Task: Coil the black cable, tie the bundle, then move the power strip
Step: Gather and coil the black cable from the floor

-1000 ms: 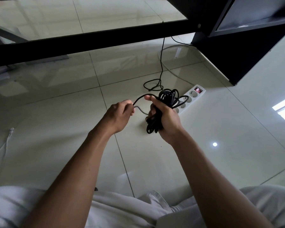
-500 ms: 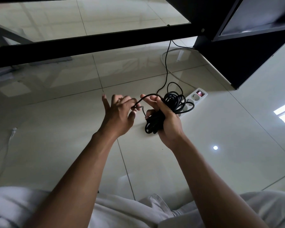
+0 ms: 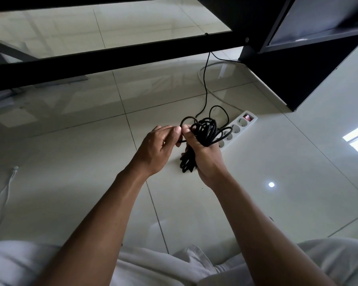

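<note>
A coiled bundle of black cable [image 3: 205,131] is gripped around its middle by my right hand [image 3: 203,157], loops sticking out above and below the fist. My left hand [image 3: 159,147] pinches a strand of the same cable right beside the bundle, thumb touching my right thumb. One uncoiled strand runs from the bundle up the floor toward the black frame. The white power strip [image 3: 239,126], with several sockets and a red switch, lies on the tiles just behind the bundle, partly hidden by it.
A black table frame [image 3: 112,60] with a glass top spans the back. A black cabinet [image 3: 298,69] stands at the back right. A white cable [image 3: 213,93] curves on the floor behind the strip. Another white cord [image 3: 6,188] lies far left.
My left hand, spread open half a second ago, has closed onto the cable strand and moved against my right hand. A new loop stands above the bundle.
</note>
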Action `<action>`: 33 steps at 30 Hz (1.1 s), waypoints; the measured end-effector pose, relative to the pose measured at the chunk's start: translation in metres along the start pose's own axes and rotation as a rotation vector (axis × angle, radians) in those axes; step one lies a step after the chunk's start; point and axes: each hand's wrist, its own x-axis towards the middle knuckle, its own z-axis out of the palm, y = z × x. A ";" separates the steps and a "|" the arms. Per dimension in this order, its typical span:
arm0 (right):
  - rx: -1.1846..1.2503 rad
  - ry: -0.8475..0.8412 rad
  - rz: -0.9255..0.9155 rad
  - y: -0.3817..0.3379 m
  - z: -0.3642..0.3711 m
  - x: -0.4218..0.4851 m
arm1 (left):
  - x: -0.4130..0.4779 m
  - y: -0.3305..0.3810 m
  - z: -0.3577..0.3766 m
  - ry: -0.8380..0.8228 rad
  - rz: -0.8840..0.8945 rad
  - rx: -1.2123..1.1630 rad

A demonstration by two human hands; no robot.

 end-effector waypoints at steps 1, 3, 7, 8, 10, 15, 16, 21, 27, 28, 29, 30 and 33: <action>0.018 -0.019 0.001 -0.001 0.000 0.000 | 0.000 0.001 -0.001 -0.013 0.012 -0.002; 0.043 -0.049 0.009 -0.001 -0.001 -0.001 | 0.001 0.002 -0.002 -0.034 0.030 -0.015; 0.045 -0.068 0.022 -0.003 -0.002 -0.002 | 0.000 -0.002 -0.001 -0.064 0.045 -0.025; 0.029 -0.064 0.025 -0.003 -0.002 -0.002 | -0.001 -0.004 0.001 -0.069 0.052 -0.012; -0.019 -0.031 0.029 -0.002 -0.002 -0.001 | 0.000 -0.006 0.003 -0.058 0.070 0.029; -0.053 0.123 0.024 0.001 0.003 0.001 | 0.000 -0.003 0.006 -0.039 0.003 0.018; -0.023 0.153 0.020 0.000 0.003 0.001 | 0.001 -0.001 0.007 -0.051 -0.036 0.005; 0.117 0.242 -0.016 0.003 -0.003 0.007 | 0.000 -0.014 0.000 -0.112 -0.188 -0.015; 0.698 0.283 0.139 -0.014 -0.011 0.010 | -0.001 -0.024 0.005 0.029 0.148 0.232; 0.706 0.298 0.150 -0.014 -0.012 0.010 | -0.001 -0.029 0.004 0.030 0.171 0.284; 0.683 0.308 0.158 -0.014 -0.013 0.010 | -0.001 -0.034 0.004 0.022 0.168 0.328; 0.636 0.313 0.161 -0.014 -0.013 0.010 | -0.002 -0.038 0.003 -0.001 0.149 0.350; 0.461 0.328 0.155 -0.012 -0.013 0.010 | -0.007 -0.034 0.004 -0.165 -0.010 0.302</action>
